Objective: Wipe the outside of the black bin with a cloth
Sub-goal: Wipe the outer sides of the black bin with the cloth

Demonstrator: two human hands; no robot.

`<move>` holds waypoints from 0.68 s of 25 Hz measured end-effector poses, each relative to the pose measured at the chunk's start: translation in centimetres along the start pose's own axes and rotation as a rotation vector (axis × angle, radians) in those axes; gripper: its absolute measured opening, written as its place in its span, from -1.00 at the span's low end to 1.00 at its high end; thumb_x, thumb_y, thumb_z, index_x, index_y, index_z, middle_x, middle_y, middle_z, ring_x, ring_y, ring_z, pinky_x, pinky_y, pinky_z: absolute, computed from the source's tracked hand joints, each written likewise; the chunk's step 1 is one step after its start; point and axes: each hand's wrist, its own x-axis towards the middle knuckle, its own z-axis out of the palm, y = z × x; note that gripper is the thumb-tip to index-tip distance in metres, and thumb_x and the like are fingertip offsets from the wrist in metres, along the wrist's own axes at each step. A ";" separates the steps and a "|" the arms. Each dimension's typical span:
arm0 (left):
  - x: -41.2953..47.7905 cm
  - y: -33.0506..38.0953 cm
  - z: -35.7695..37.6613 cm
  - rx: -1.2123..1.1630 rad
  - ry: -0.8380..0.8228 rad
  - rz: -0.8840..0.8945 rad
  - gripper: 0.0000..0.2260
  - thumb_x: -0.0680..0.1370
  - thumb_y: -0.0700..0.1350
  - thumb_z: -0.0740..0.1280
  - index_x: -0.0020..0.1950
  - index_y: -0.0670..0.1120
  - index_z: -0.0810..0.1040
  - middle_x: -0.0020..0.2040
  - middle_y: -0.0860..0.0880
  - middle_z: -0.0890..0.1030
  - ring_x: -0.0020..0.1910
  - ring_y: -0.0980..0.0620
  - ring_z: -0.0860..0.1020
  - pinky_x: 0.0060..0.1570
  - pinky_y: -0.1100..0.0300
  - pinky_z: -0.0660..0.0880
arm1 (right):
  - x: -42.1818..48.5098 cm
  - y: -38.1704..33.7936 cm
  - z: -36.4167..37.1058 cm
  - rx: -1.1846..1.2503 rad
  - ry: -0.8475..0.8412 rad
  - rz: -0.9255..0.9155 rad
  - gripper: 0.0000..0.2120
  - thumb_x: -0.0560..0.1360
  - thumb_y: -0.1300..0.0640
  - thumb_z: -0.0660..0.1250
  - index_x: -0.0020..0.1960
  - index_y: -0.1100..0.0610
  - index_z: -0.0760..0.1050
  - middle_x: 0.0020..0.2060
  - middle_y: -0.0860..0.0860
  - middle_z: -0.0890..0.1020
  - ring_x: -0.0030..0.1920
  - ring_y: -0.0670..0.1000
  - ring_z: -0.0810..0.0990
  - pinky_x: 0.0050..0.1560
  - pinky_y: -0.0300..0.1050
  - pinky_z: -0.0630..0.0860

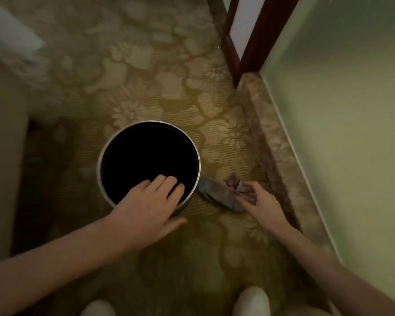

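Observation:
A round black bin [146, 160] with a silvery rim stands upright on the patterned carpet, seen from straight above. My left hand [151, 201] lies over its near rim, fingers reaching into the opening and thumb outside the wall. A grey-blue cloth [217, 192] lies bunched on the carpet just right of the bin, its left end touching the bin's side. My right hand [258, 199] pinches the cloth's right end with its fingertips.
A pale wall [342, 133] with a marbled skirting runs along the right. A dark wooden door frame [251, 46] stands at the back right. Light furniture [2, 156] borders the left. My white shoes [251, 302] show at the bottom.

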 end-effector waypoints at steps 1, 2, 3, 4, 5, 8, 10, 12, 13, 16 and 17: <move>0.1 -0.4 2.6 0.039 0.001 0.041 -0.46 0.49 0.22 0.06 0.16 -0.11 0.61 -0.02 -0.06 0.65 -0.09 -0.02 0.65 -0.22 0.06 0.62 | 2.0 2.0 2.6 -0.074 0.038 -0.022 -0.47 0.44 -0.29 0.35 0.31 -0.10 0.39 0.22 -0.05 0.55 0.21 -0.02 0.54 0.16 0.02 0.53; -0.4 -0.1 4.5 0.060 -0.017 0.035 -0.50 0.48 0.20 0.07 0.11 -0.09 0.61 -0.10 -0.03 0.66 -0.19 0.02 0.65 -0.34 0.10 0.61 | 3.5 3.9 5.5 -0.201 0.039 -0.053 -0.34 0.41 -0.38 0.31 0.41 -0.15 0.28 0.36 -0.03 0.44 0.34 0.01 0.42 0.26 0.05 0.47; -0.8 -0.2 6.4 0.057 0.018 0.063 -0.59 0.50 0.16 0.09 0.04 -0.05 0.60 -0.19 0.01 0.64 -0.30 0.05 0.63 -0.47 0.15 0.56 | 5.3 5.6 8.5 -0.289 0.040 -0.094 -0.25 0.39 -0.43 0.27 0.48 -0.19 0.17 0.47 0.01 0.30 0.46 0.07 0.27 0.36 0.10 0.37; -1.4 -0.4 7.3 0.084 0.037 0.047 -0.70 0.52 0.10 0.10 -0.04 -0.02 0.56 -0.27 0.04 0.59 -0.37 0.07 0.58 -0.55 0.17 0.49 | 6.3 6.5 11.0 -0.399 0.048 -0.116 -0.21 0.39 -0.42 0.26 0.52 -0.21 0.10 0.53 0.05 0.17 0.52 0.15 0.12 0.43 0.17 0.26; -1.9 -0.3 7.3 0.057 0.064 0.061 -0.78 0.54 0.05 0.13 -0.11 -0.01 0.51 -0.31 0.05 0.55 -0.41 0.05 0.55 -0.58 0.17 0.42 | 7.1 7.2 13.1 -0.499 0.051 -0.125 -0.22 0.42 -0.34 0.30 0.54 -0.19 0.09 0.55 0.09 0.12 0.54 0.22 0.05 0.44 0.23 0.20; -1.8 -0.4 4.9 0.054 0.089 0.052 -0.81 0.59 -0.02 0.18 -0.15 -0.04 0.50 -0.28 0.02 0.53 -0.39 0.03 0.54 -0.56 0.17 0.36 | 6.3 5.7 13.4 -0.532 0.123 -0.102 -0.41 0.45 0.03 0.38 0.45 0.02 0.33 0.42 0.15 0.35 0.41 0.31 0.24 0.30 0.27 0.36; -1.6 -0.1 4.3 0.048 0.097 -0.013 -0.76 0.60 0.00 0.14 -0.13 -0.06 0.52 -0.24 0.01 0.52 -0.34 0.03 0.53 -0.53 0.18 0.39 | 6.3 4.9 12.3 -0.444 0.143 -0.066 -0.54 0.46 0.18 0.34 0.34 0.11 0.40 0.27 0.14 0.47 0.26 0.27 0.39 0.18 0.18 0.45; -1.7 -0.2 5.1 0.027 0.133 -0.025 -0.75 0.61 0.00 0.13 -0.11 -0.06 0.52 -0.20 0.01 0.51 -0.30 0.05 0.52 -0.47 0.21 0.38 | 7.0 5.0 11.5 -0.309 0.154 -0.059 -0.55 0.44 0.26 0.31 0.32 0.08 0.40 0.17 0.11 0.54 0.13 0.22 0.48 0.09 0.08 0.46; -1.6 -0.7 5.5 0.032 0.173 -0.028 -0.76 0.62 0.00 0.14 -0.11 -0.06 0.52 -0.20 0.01 0.51 -0.30 0.06 0.50 -0.45 0.23 0.33 | 7.4 5.6 11.1 -0.279 0.144 -0.100 -0.53 0.43 0.26 0.30 0.32 0.03 0.39 0.14 0.08 0.56 0.10 0.19 0.51 0.05 0.04 0.46; -1.1 -2.7 4.9 0.147 0.297 0.004 -0.75 0.61 0.01 0.18 -0.18 -0.07 0.51 -0.27 0.01 0.51 -0.37 0.03 0.48 -0.46 0.22 0.19 | 8.4 6.5 10.4 -0.328 0.020 -0.225 -0.56 0.45 0.26 0.27 0.26 -0.07 0.41 0.09 -0.01 0.58 0.09 0.11 0.55 -0.01 0.01 0.48; -0.8 -3.1 4.2 0.149 0.317 0.008 -0.73 0.60 0.02 0.19 -0.22 -0.07 0.50 -0.30 0.01 0.51 -0.40 0.02 0.48 -0.48 0.22 0.19 | 8.4 5.9 9.8 -0.306 -0.019 -0.230 -0.62 0.46 0.27 0.27 0.20 -0.07 0.45 0.07 -0.03 0.59 0.09 0.09 0.55 -0.01 0.02 0.48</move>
